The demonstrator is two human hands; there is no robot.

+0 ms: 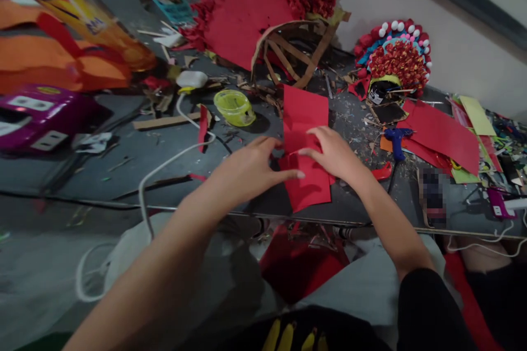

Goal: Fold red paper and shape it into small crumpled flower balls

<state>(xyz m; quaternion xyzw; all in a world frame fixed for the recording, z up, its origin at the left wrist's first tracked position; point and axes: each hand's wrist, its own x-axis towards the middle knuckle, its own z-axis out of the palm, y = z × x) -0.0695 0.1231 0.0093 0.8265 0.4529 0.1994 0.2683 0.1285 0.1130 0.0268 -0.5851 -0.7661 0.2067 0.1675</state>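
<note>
A creased red paper sheet [307, 107] lies lengthwise at the front of the grey table, its near end reaching toward the edge. My left hand [257, 163] grips its left side, the thumb laid over the paper and the fingertips at the edge. From the right, my right hand [329, 151] holds the same sheet around its middle fold, thumb and forefinger bent on it. Part of the paper is hidden under my fingers. Just left of the sheet sits a clear yellow-green plastic cup [234, 108].
Behind stands a large red ruffled paper piece [247, 11] with a cardboard frame [288, 55]. To the right are a blue glue gun [397, 141], red sheets [444, 131] and a phone-like item [431, 197]. A white cable [164, 162] and purple power strip [41, 118] lie left.
</note>
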